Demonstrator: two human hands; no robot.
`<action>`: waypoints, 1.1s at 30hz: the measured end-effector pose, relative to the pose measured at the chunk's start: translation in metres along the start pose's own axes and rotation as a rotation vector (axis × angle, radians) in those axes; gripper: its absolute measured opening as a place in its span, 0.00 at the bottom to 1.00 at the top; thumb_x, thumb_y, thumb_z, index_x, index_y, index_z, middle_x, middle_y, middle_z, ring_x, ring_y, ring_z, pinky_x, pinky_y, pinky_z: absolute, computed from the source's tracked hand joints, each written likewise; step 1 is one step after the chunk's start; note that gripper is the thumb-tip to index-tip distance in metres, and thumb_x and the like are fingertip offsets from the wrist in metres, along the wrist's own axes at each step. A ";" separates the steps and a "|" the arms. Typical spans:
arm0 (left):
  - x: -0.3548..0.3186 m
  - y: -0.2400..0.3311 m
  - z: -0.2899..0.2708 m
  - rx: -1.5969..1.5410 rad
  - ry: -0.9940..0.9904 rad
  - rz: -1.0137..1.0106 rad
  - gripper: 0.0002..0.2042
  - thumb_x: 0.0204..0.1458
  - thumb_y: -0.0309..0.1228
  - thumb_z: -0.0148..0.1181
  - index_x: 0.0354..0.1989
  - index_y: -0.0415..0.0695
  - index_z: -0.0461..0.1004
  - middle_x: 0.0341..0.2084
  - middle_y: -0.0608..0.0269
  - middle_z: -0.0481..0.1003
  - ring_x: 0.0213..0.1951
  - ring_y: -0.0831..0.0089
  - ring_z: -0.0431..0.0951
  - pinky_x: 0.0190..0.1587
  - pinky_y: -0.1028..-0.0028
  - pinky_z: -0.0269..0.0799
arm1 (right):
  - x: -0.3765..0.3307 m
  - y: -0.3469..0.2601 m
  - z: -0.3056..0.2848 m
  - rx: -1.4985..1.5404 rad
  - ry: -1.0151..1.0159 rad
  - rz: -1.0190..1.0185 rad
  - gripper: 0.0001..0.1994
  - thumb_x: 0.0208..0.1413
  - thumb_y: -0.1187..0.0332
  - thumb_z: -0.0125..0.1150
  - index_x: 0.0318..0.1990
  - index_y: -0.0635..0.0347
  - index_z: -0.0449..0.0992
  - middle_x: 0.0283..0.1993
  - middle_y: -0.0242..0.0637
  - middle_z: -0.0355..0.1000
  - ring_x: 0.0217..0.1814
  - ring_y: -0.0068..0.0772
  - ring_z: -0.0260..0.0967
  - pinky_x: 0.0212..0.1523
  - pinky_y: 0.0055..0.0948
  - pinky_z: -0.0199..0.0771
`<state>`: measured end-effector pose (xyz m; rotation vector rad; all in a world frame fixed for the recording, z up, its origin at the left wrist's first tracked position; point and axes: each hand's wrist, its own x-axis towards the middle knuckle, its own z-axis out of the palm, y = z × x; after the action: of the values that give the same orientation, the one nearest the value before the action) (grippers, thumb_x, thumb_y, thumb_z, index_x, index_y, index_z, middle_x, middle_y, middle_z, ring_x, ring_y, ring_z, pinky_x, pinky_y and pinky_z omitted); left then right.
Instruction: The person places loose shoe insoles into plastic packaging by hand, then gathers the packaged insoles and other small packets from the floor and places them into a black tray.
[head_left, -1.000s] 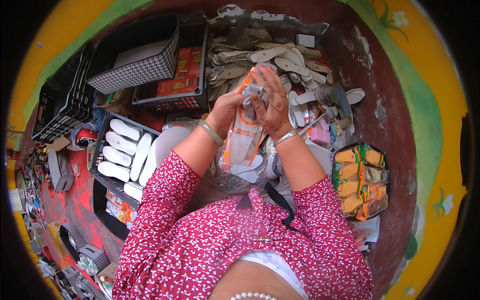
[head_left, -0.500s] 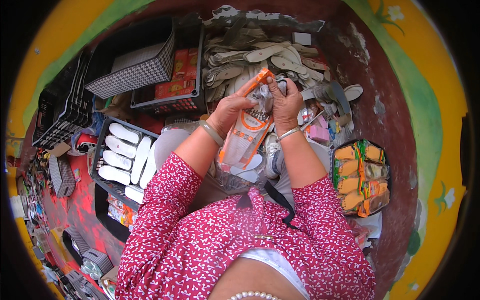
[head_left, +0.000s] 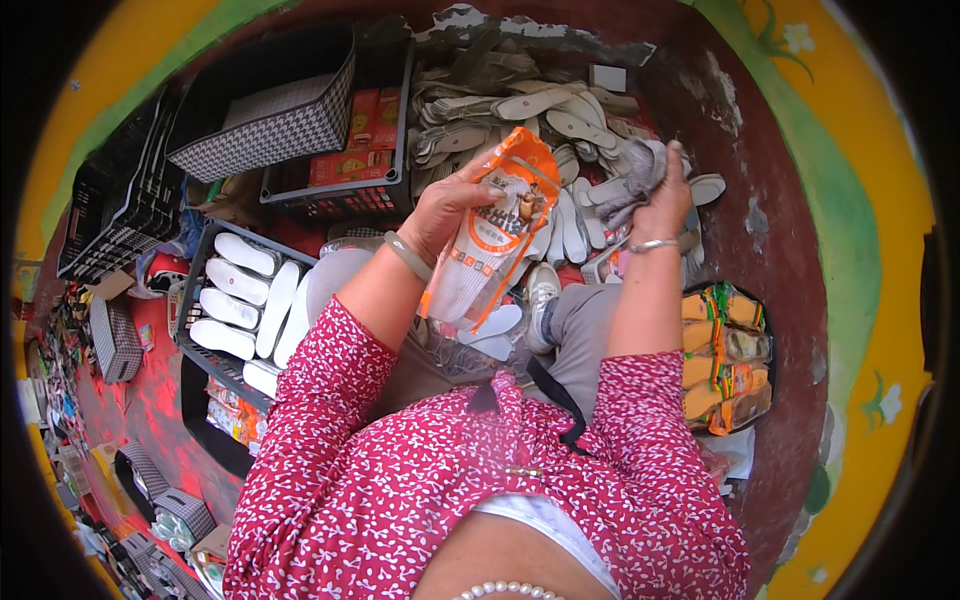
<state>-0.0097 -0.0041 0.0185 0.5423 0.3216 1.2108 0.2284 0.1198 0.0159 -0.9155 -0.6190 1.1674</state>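
Observation:
My left hand [head_left: 447, 212] grips the side of a clear plastic package [head_left: 497, 235] with orange printing, its thumb lying across the front. A pale, ribbed insole-like shape shows through the package's lower part. Off to the right, my right hand [head_left: 664, 205] is closed round a crumpled grey cloth [head_left: 635, 182]. Behind both hands lies a heap of white and greyish insoles [head_left: 540, 105]. Below the package, a pale insole [head_left: 493, 335] in clear wrapping rests by my lap.
A dark crate of white insoles [head_left: 228, 307] stands at left, near a houndstooth basket [head_left: 270, 130] and a crate of red boxes [head_left: 352, 165]. At right is a basket of packaged orange insoles [head_left: 728, 355]. A sneaker [head_left: 542, 300] shows between my knees. A maroon wall [head_left: 790, 250] curves behind.
My hands have moved apart. The right hand has carried the grey cloth away to the right, while the left holds the package, now flatter and more fully in view.

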 end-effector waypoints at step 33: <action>0.016 -0.016 -0.011 0.577 0.112 -0.335 0.14 0.50 0.23 0.54 0.46 0.34 0.68 0.34 0.60 0.75 0.34 0.76 0.76 0.40 0.77 0.71 | -0.051 0.056 0.026 -0.791 -0.369 -0.454 0.11 0.45 0.65 0.65 0.28 0.63 0.72 0.22 0.36 0.71 0.22 0.25 0.62 0.26 0.27 0.66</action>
<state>0.0032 0.0098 0.0015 0.8783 0.8369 0.8144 0.1645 0.0853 -0.0164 -1.1311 -1.5704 0.6640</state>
